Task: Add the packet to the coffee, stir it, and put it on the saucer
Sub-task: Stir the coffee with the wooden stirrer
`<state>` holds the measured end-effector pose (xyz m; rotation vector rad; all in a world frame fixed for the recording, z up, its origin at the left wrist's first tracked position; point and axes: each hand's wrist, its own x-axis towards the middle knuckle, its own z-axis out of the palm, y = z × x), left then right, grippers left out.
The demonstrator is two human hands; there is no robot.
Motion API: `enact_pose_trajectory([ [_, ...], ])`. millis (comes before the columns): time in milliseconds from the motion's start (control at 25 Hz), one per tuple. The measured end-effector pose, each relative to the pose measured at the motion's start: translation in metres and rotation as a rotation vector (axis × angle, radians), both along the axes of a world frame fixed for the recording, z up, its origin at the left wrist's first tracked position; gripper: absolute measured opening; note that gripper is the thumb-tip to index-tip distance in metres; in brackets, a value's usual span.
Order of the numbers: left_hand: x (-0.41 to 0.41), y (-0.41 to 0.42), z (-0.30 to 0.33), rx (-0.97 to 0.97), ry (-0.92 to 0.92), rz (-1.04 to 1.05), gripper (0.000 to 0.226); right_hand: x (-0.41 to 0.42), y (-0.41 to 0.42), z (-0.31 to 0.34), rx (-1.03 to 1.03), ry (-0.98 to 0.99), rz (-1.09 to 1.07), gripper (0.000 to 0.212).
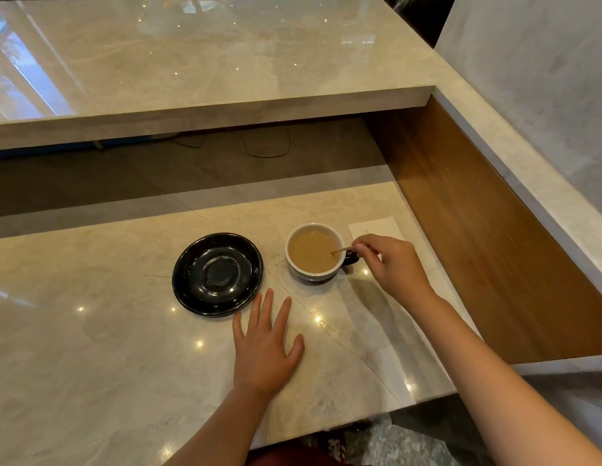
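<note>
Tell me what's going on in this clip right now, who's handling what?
A person is stirring a cup of milky coffee on a marble counter. The right hand pinches a thin wooden stirrer whose tip is in the drink. The left hand lies flat and open on the counter, just in front of an empty black saucer. The cup stands beside the saucer, not on it. A white paper lies behind the right hand.
</note>
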<state>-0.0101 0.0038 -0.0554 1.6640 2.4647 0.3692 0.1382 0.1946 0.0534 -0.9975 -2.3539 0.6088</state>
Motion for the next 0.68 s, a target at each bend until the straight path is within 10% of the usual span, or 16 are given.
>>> enact_pose_trajectory([
  [280, 0.0, 0.001, 0.0, -0.001, -0.005, -0.005, 0.063, -0.017, -0.02, -0.004, -0.462, 0.267, -0.126, 0.015],
  [680, 0.0, 0.001, -0.001, -0.01, -0.005, 0.002, 0.063, -0.032, -0.015, -0.015, -0.254, 0.302, -0.261, 0.016],
])
